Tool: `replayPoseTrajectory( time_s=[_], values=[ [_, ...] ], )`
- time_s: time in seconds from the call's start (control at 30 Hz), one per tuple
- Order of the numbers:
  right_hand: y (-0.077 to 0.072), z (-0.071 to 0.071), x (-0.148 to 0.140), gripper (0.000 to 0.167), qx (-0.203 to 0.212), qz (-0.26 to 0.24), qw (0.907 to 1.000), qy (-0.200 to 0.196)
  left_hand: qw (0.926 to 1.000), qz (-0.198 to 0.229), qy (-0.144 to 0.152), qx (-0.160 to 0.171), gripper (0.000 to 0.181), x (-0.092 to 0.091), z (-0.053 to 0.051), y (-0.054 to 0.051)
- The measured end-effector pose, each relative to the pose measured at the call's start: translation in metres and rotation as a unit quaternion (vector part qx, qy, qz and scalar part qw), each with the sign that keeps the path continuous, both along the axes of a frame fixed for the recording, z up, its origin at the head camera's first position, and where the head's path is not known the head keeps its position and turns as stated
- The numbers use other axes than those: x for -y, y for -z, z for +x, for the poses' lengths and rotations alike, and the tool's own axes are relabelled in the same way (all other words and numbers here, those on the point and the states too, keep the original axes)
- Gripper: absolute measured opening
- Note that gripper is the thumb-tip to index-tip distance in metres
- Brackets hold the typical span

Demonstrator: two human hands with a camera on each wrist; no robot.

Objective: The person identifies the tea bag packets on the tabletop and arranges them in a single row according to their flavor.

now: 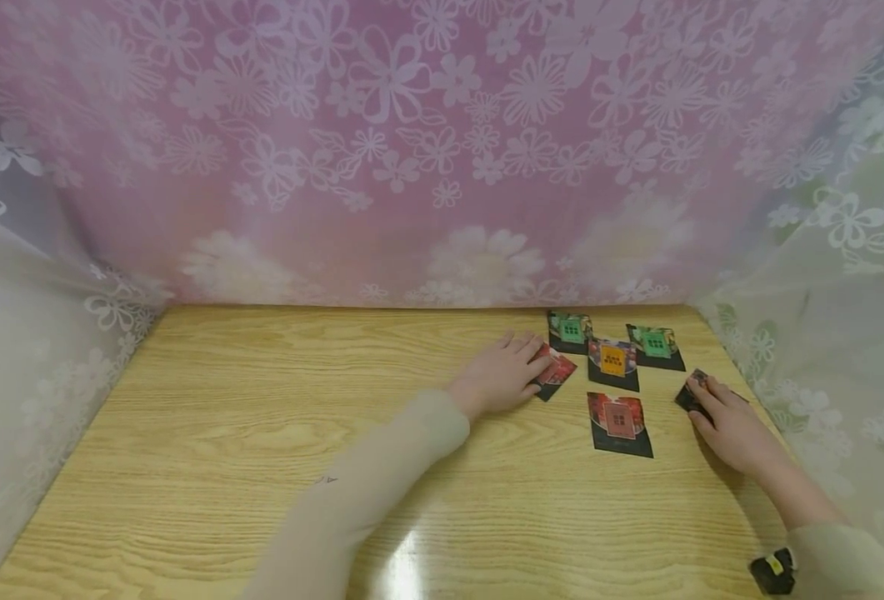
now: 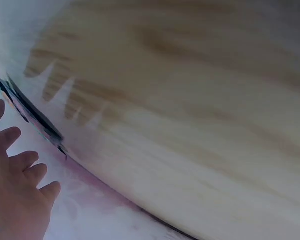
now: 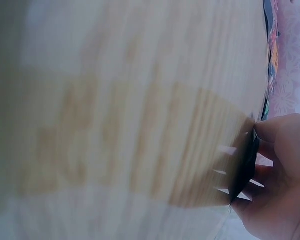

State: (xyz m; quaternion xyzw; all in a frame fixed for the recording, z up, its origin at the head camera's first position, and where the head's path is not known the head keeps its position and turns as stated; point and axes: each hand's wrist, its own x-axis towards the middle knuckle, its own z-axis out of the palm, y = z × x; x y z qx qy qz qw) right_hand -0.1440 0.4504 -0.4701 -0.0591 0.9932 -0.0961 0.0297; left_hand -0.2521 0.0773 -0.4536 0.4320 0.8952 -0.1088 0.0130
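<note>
In the head view, my left hand (image 1: 505,371) rests with fingers spread on the edge of a red-and-black packet (image 1: 557,371), covering its left part. At the right of the table, my right hand (image 1: 730,421) holds a dark packet (image 1: 687,398), mostly hidden under the fingers. The right wrist view shows the thumb and fingers of that hand (image 3: 285,170) at opposite edges of the black packet (image 3: 244,167). Between the hands lie an orange-labelled packet (image 1: 612,363) and, nearer, a red-labelled one (image 1: 620,423). My left fingers (image 2: 24,161) look extended in the left wrist view.
Two green-labelled packets, one at left (image 1: 571,332) and one at right (image 1: 656,343), lie near the back edge. A small black object with a yellow mark (image 1: 773,572) sits by the right forearm. Floral curtains (image 1: 442,167) enclose the wooden table (image 1: 262,417) behind and at both sides.
</note>
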Motion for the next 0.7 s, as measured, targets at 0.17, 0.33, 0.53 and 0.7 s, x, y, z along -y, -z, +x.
replayPoseTrajectory(
  time_s=[0.17,0.33,0.53,0.7],
  values=[
    [0.002,0.000,-0.001,0.059,0.008,-0.004,0.9999,0.004,0.9997,-0.019,0.004,0.014,0.068,-0.012,0.001,0.002],
    [0.000,0.000,0.000,0.059,0.011,-0.008,0.9999,0.004,0.9991,-0.040,0.007,0.014,0.066,-0.013,0.000,0.003],
    [0.001,0.001,-0.001,0.059,0.005,-0.006,1.0000,-0.003,0.9988,-0.044,0.011,0.020,0.064,-0.008,0.000,0.008],
    [0.002,0.001,-0.001,0.058,0.002,-0.006,1.0000,-0.003,0.9989,-0.038,0.011,0.023,0.065,0.002,0.003,0.007]
  ],
)
